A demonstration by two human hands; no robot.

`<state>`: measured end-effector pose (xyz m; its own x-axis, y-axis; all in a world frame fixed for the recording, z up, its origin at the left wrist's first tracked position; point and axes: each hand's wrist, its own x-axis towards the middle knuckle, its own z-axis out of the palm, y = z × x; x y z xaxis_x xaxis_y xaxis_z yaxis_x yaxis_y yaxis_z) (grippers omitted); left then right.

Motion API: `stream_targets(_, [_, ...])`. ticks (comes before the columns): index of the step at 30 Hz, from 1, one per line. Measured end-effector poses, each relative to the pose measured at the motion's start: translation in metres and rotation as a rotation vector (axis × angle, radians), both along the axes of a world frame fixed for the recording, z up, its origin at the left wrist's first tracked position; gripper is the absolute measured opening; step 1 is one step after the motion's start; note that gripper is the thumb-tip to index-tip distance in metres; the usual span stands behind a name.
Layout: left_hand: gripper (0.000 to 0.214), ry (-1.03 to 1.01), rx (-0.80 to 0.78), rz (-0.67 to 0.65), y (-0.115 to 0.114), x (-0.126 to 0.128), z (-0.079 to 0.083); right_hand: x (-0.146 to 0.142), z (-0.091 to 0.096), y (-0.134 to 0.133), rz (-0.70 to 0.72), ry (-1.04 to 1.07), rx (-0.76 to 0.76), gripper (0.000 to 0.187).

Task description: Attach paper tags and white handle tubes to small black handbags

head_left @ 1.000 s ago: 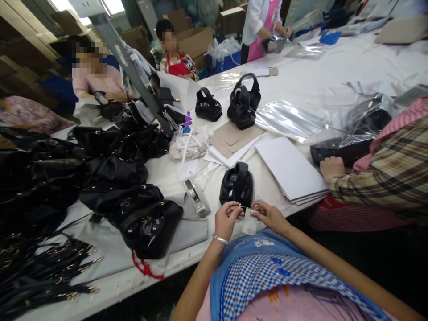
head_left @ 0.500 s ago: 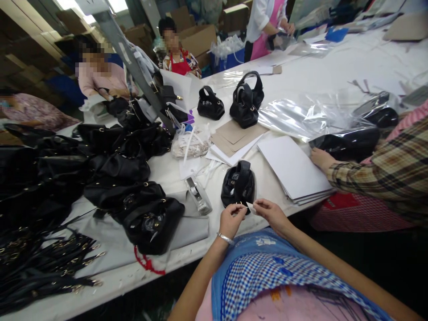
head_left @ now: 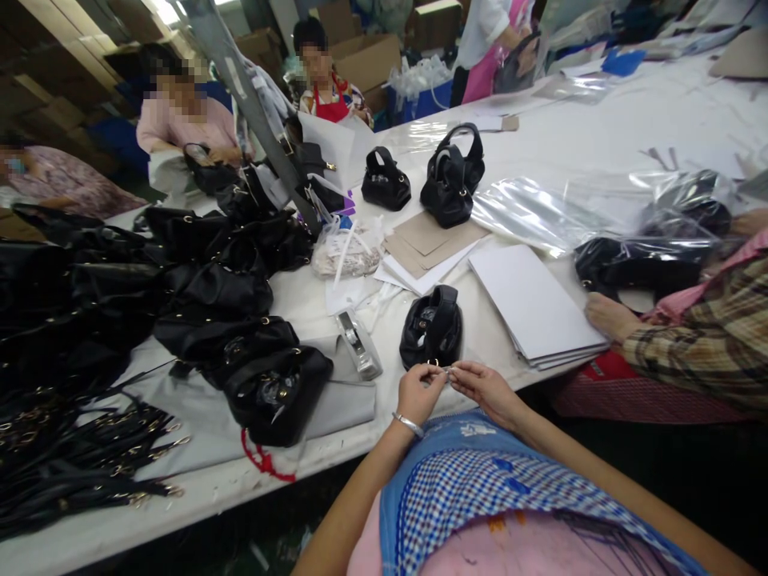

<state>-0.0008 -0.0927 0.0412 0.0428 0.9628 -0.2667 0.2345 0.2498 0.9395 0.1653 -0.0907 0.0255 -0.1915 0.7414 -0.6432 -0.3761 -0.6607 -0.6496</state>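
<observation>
My left hand (head_left: pixel 420 392) and my right hand (head_left: pixel 485 392) meet at the front edge of the table, fingertips pinched together. Between them is a small pale slip (head_left: pixel 447 372), mostly hidden by the fingers; its kind is unclear. Whatever the left fingertips pinch is too small to name. Just beyond my hands stands a small black handbag (head_left: pixel 430 328), upright, its handle raised and clear wrapping around it. A tape dispenser (head_left: pixel 358 344) lies to its left.
Black handbags (head_left: pixel 210 296) are heaped on the left, with straps (head_left: pixel 90 472) in front. White boards (head_left: pixel 534 304) are stacked at right, beside a co-worker's hand (head_left: pixel 612 318). Brown card (head_left: pixel 435 240), clear plastic (head_left: pixel 534 212) and more bags (head_left: pixel 447 188) lie farther back. A grey post (head_left: pixel 258 120) rises at back left.
My hands have come closer together, and the white slip that stuck out from my right fingers is now mostly covered. The co-worker's hand at right has shifted slightly.
</observation>
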Motion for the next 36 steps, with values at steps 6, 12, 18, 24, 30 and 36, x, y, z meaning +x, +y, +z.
stream_targets(6, [0.015, 0.093, 0.032, -0.008, 0.001, -0.001, 0.006, -0.002, -0.002, 0.000, 0.010, -0.078, 0.010, 0.025])
stream_targets(12, [0.015, 0.144, 0.074, -0.040, 0.001, -0.003, 0.000, -0.004, -0.002, -0.001, 0.048, -0.123, 0.073, 0.031])
stream_targets(18, [0.015, 0.176, 0.100, -0.061, 0.000, -0.004, -0.002, -0.006, -0.002, 0.000, 0.079, -0.181, 0.117, 0.032])
stream_targets(24, [0.015, 0.176, 0.114, -0.069, 0.000, -0.005, -0.004, -0.007, 0.000, 0.002, 0.102, -0.217, 0.133, 0.034])
stream_targets(30, [0.015, 0.153, 0.079, -0.039, 0.001, -0.004, -0.003, -0.009, 0.004, 0.003, 0.173, -0.301, 0.224, 0.029])
stream_targets(36, [0.022, -0.342, -0.419, 0.167, 0.000, 0.003, 0.002, -0.013, 0.010, 0.003, 0.171, -0.631, 0.471, 0.022])
